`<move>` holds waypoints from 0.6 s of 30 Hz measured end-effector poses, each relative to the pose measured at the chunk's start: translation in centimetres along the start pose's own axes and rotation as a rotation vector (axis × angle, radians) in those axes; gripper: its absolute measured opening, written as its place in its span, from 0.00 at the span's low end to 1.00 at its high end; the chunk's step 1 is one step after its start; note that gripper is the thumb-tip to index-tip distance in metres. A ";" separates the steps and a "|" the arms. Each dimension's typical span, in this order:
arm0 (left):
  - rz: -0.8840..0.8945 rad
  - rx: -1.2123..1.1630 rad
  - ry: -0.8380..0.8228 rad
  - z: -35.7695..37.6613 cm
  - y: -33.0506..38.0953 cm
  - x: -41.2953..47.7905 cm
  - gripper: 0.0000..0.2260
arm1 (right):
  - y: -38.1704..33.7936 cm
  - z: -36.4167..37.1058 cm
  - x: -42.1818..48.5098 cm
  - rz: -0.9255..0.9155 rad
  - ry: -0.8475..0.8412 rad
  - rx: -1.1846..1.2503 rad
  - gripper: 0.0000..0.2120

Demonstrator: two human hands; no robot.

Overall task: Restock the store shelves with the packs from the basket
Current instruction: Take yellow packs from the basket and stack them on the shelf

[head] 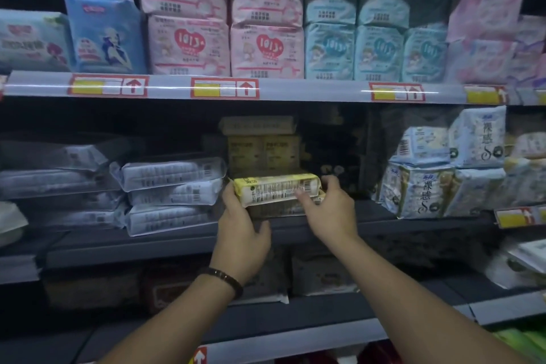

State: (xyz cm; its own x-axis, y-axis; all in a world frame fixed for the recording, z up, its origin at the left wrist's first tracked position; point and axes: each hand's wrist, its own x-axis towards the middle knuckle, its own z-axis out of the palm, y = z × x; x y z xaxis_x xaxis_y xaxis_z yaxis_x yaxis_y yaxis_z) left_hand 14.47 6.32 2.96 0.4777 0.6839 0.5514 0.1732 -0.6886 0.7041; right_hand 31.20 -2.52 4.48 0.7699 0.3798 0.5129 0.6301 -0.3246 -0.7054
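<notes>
Yellow pack (pixel 274 190): soft glossy plastic film, flat rectangular brick shape, white printed label and barcode facing the camera. It lies flat at the front of the middle shelf (pixel 372 217), on top of a second, similar pack (pixel 277 210) that is dim and mostly hidden. The left hand (pixel 243 227) grips the pack's left end, fingers curled round it. The right hand (pixel 329 210) grips the right end, thumb on the front face and fingers wrapped over the top corner. A dark beaded bracelet (pixel 223 278) is on the left wrist. Behind the pack stand boxy beige packs (pixel 263 154), in shadow, print unreadable. To the left is a stack of flat white-grey packs (pixel 174 186), shiny crinkled film, laid on their sides with barcodes out. To the right are puffy blue-white packs (pixel 422 189), some upright, some stacked. The top shelf has a clear plastic rail (pixel 310 91) carrying red-and-yellow price tags (pixel 224 89). Above it pink packs (pixel 189 44) with red heart logos are stacked two high, with teal packs (pixel 329 50) beside them and a single blue pack (pixel 103 35) to the left, upright and slightly tilted. All are soft pillow-like film packs. The lower shelf packs (pixel 319 275) are too dark to tell.
</notes>
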 end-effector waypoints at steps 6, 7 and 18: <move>0.023 0.230 -0.089 0.6 1.3 0.5 0.44 | -0.3 -1.0 1.1 0.072 -0.072 0.015 0.30; 0.005 0.249 -0.081 0.6 1.5 0.7 0.45 | -0.4 -0.9 1.2 0.070 -0.096 0.018 0.30; -0.096 0.346 -0.084 -0.8 2.7 -0.6 0.50 | -1.3 -2.3 0.3 0.009 -0.233 -0.030 0.30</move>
State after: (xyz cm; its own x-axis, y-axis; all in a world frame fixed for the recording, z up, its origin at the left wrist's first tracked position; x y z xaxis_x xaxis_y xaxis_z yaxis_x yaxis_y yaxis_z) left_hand 14.01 4.24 4.89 0.5120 0.7369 0.4415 0.4950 -0.6731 0.5495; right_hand 30.83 -3.95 6.64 0.7332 0.5654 0.3778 0.6289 -0.3527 -0.6929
